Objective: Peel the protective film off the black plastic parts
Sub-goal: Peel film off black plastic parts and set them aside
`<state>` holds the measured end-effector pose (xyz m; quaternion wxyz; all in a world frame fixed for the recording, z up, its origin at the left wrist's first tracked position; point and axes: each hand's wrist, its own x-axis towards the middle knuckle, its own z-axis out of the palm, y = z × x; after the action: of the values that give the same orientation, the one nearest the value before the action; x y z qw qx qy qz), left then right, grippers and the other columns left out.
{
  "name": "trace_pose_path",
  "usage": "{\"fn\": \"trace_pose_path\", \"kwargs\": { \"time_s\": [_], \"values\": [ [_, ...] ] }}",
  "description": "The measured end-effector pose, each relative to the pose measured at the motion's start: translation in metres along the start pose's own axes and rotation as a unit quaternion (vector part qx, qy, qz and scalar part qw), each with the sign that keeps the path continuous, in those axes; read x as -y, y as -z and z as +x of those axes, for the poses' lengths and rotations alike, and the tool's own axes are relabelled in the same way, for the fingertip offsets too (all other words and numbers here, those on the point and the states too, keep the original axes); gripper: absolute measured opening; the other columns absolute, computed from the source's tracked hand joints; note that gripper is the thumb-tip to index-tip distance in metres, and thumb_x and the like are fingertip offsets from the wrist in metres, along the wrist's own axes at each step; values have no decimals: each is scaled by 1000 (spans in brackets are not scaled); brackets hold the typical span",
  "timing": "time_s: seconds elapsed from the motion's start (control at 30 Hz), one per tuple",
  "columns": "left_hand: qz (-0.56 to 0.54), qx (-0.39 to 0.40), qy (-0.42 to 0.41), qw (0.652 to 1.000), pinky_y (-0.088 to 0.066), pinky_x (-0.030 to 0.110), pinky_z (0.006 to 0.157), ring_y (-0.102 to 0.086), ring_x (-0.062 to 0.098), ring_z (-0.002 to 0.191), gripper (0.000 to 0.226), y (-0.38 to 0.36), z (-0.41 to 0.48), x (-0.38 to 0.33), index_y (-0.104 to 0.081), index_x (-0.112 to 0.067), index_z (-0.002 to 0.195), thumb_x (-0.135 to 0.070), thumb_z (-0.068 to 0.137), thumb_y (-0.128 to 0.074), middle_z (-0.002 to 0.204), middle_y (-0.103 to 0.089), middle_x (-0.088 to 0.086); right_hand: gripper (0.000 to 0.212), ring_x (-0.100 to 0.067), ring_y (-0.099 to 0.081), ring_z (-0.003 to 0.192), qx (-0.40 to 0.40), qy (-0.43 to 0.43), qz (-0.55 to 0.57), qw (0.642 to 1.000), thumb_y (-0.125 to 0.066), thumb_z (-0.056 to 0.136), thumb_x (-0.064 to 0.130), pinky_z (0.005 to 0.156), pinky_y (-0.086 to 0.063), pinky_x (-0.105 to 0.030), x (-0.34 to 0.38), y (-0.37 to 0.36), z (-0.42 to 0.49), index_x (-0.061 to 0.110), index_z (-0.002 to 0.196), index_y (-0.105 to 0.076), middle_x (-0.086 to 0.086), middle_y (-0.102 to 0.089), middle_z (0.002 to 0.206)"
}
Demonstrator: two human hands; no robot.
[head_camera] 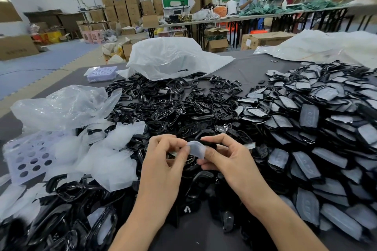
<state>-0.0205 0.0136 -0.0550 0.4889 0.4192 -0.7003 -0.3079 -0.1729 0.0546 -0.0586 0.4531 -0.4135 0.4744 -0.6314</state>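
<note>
Here, above the near edge of the grey table [251, 67], the left hand [163, 161] pinches a pale protective film [196, 149] between thumb and forefinger, its other fingers curled. The right hand [230, 159] grips the black plastic part [211, 145] under that film, fingers curled round it. Film-covered parts [318, 128] heap toward the right edge; peeled films [106, 155] lie toward the left edge.

Near the front centre of the table [251, 67], the left hand [163, 161] pinches film [195, 149] on a part [212, 145] in the right hand [228, 157], over a pile of frame parts [173, 104] reaching back to a plastic bag [173, 57]. Film-covered parts [318, 120] lie heaped to the right. Loose film sheets [106, 159] and a holed tray [26, 159] lie to the left.
</note>
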Motion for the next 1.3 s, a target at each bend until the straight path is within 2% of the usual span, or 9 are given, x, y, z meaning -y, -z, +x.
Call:
{"fn": "trace_pose_path", "kwargs": {
  "time_s": [0.13,0.27,0.33,0.47,0.7,0.8,0.97,1.07,1.3],
  "values": [
    [-51,16,52,997,-56,35,76,-68,13,80,17,-1,-1,0,-62,-37,87,-22,93,-67,86,-69,-6,11,-20,-76,81,19,16,3,1000,-72,89,20,73,-58,-21,0,-4,-2,24,98,-76,-10,-77,88],
    [-90,13,61,994,-51,21,74,-63,16,81,25,1,2,-1,-60,-39,93,-14,93,-66,86,-64,-2,27,-22,-76,83,28,12,38,999,-70,81,42,73,-58,-21,3,-5,-3,22,98,-76,-10,-77,92],
    [-114,39,81,989,-50,19,77,-64,21,86,28,2,2,0,-61,-40,102,-15,92,-68,89,-66,5,23,-20,-76,82,27,15,21,999,-73,83,36,74,-58,-21,1,-5,-3,21,100,-75,-9,-78,94],
    [-132,86,86,984,-54,33,90,-68,22,92,34,4,1,-1,-66,-45,104,-13,93,-66,93,-72,0,14,-15,-73,76,14,25,-16,999,-69,94,10,68,-55,-19,-4,-3,-2,20,102,-71,-9,-77,89],
    [-192,103,108,970,-51,38,98,-72,20,99,44,8,-1,-5,-73,-37,112,-4,102,-45,110,-75,-1,14,-11,-71,70,0,31,-8,999,-68,94,8,64,-53,-15,-1,0,-1,18,103,-70,-5,-76,80],
    [-184,96,97,973,-53,37,95,-71,20,92,39,7,-1,-6,-73,-38,112,-9,102,-49,106,-75,0,14,-11,-71,70,-4,32,-13,999,-69,94,8,66,-53,-15,0,0,-2,19,103,-70,-6,-76,81],
    [-140,81,75,984,-53,15,77,-69,9,77,33,6,0,-4,-72,-45,107,-15,97,-62,89,-73,-8,14,-14,-73,73,-2,32,-22,999,-71,92,11,67,-54,-16,2,0,-4,22,101,-71,-8,-77,84],
    [-122,73,79,987,-50,14,74,-66,8,72,28,5,1,-2,-73,-36,103,-11,94,-65,75,-68,-9,13,-15,-74,74,-2,31,-24,999,-71,93,11,68,-55,-17,1,-1,-3,20,103,-72,-7,-77,84],
    [-158,78,86,981,-52,14,71,-68,9,67,15,4,0,-8,-71,-19,100,-7,94,-64,72,-71,2,22,-12,-67,69,-6,2,56,998,-63,97,8,65,-53,-18,2,-4,-2,23,91,-78,-5,-72,80]
  ]
}}
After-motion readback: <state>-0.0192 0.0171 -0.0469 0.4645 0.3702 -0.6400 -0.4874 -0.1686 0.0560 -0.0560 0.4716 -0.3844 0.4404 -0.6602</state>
